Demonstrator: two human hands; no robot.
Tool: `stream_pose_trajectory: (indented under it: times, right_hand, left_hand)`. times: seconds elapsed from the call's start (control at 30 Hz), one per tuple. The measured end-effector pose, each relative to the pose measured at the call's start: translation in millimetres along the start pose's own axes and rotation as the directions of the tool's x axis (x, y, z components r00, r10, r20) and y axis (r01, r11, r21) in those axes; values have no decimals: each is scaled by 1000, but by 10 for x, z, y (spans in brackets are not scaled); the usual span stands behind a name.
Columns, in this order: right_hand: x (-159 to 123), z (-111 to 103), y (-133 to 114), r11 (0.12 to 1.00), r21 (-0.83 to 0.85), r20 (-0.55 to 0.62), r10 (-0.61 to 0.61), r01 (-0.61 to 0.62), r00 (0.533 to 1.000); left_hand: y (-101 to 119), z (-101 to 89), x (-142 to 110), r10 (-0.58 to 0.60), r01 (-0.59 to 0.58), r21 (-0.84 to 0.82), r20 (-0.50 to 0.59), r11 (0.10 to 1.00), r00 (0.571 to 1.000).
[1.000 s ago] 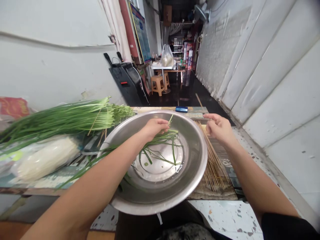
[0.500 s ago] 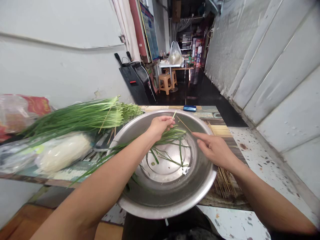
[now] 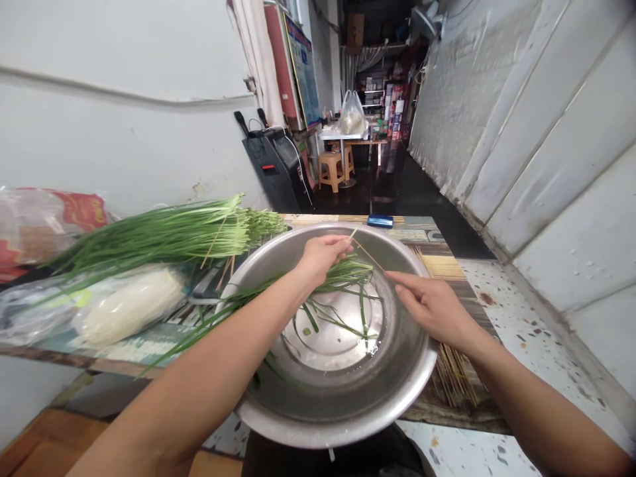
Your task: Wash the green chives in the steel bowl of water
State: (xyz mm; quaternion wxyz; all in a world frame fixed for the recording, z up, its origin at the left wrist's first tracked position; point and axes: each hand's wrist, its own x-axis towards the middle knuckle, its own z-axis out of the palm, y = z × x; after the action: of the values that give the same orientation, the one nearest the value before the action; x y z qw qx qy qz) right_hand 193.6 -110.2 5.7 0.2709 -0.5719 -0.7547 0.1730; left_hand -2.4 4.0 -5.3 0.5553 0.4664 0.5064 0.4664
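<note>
Over the metal basin, my left hand is closed with a pinch on a garlic chive, whose pale cut end pokes up past the fingertips. My right hand grips a thin bamboo skewer and angles it up to the left. The skewer's tip is at the left fingertips, beside the chive; whether it pierces the stalk I cannot tell. Below, loose garlic chives lie in the basin, some hanging over its left rim, with a little water at the bottom.
A big bundle of garlic chives lies left on the table, behind a plastic-wrapped white lump. Bamboo skewers lie right of the basin, and a small blue object sits beyond it. A black speaker-like case stands further back.
The skewer's tip has come up to the left fingertips and the chive; before, a small gap lay between them. The whole view has shifted slightly.
</note>
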Motion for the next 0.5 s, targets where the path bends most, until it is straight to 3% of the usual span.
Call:
stream_pose_trajectory:
  times: [0.5]
  right_hand:
    - [-5,-3,-2,999,31,-8,16,-15,1000]
  left_hand:
    - [-2,-4,13,-7,7,-25,4,1000,1000]
